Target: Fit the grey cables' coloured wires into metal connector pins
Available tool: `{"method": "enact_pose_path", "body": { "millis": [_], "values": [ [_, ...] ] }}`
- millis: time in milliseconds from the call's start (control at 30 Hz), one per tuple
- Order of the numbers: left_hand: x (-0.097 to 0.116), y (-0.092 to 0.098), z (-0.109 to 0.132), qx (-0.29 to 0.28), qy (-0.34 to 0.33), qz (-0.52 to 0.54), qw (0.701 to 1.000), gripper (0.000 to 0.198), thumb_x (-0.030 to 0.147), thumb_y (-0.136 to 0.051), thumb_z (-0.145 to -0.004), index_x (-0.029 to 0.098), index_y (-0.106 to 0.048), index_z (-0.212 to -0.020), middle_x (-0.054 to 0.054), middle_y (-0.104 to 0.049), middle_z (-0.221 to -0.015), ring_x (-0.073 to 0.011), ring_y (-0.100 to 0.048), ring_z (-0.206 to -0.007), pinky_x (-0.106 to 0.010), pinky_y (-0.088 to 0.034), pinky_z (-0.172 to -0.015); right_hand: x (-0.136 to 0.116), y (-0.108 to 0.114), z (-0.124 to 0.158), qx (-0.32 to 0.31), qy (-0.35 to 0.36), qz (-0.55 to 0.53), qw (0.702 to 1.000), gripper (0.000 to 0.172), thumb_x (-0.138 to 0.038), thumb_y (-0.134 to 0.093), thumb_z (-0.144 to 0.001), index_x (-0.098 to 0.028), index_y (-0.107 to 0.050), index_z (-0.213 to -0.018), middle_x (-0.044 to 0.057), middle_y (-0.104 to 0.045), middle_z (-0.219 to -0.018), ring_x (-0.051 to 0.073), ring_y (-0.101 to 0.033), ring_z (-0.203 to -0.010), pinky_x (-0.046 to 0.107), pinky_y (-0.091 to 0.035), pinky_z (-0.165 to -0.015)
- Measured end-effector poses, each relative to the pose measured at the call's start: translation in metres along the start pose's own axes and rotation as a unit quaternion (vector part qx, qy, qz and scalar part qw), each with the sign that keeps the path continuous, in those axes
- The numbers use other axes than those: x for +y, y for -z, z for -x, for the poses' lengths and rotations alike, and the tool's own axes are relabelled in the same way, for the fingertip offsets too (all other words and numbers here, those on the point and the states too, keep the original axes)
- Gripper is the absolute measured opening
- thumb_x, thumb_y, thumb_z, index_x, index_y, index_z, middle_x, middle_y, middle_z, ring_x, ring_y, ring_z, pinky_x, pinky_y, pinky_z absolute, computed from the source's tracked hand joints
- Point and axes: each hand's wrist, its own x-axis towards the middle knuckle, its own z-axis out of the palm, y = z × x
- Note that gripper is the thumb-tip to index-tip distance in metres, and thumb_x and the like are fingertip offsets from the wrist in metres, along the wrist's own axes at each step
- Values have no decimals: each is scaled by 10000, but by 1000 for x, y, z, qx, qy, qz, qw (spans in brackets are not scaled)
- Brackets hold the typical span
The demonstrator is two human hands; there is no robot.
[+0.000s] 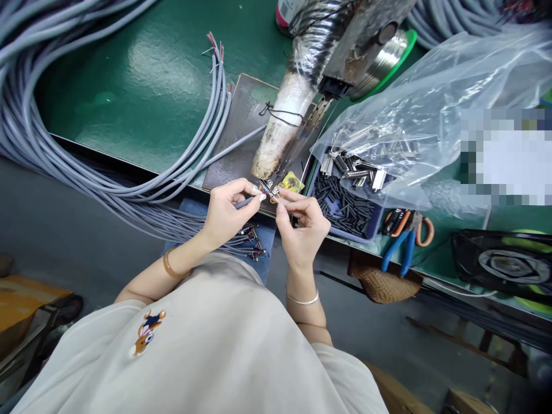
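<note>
My left hand is closed, its thumb and fingers pinching the end of a grey cable. Small coloured wires at that end meet a small metal connector just past the fingertips. On the other side of the connector, my right hand is closed in a pinch on a thin silvery wire, whose tip points at the connector. Directly above both hands are the open end of a plastic-wrapped duct and a metal rod on a clamp. A scrap of yellow material lies beside the right fingers.
To the right stands a blue tray of black sleeves and metal connectors, partly under a clear plastic bag. Pliers lie at the table edge. Grey cables bundle at left; a wire spool stands behind. Finished-looking cable ends rest over my lap.
</note>
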Motion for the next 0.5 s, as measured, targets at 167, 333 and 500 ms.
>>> {"method": "enact_pose_path", "body": {
  "millis": [167,333,500],
  "values": [
    [3,0,-2,12,-30,-18,999,81,197,-698,-822,146,-666,-768,-8,-646,-733,-74,-530,-609,-197,-427,-571,-2,-1,-6,6,31,11,999,77,-222,-675,-885,-220,-623,-828,60,-793,-1093,178,-776,-956,310,-646,-795],
    [6,1,-4,13,-37,-26,999,71,183,-700,-810,147,-664,-760,-4,-647,-727,-65,-511,-580,-195,-410,-541,-2,-1,-10,12,85,33,996,42,-181,-697,-879,-218,-678,-873,35,-800,-1033,169,-776,-948,284,-641,-767],
    [10,2,-5,12,-25,-17,999,86,176,-709,-793,149,-655,-732,-6,-632,-712,-65,-500,-577,-193,-378,-521,-5,0,-14,15,162,107,981,87,-139,-699,-878,-225,-695,-882,16,-803,-994,169,-778,-935,304,-639,-816]
  ]
}}
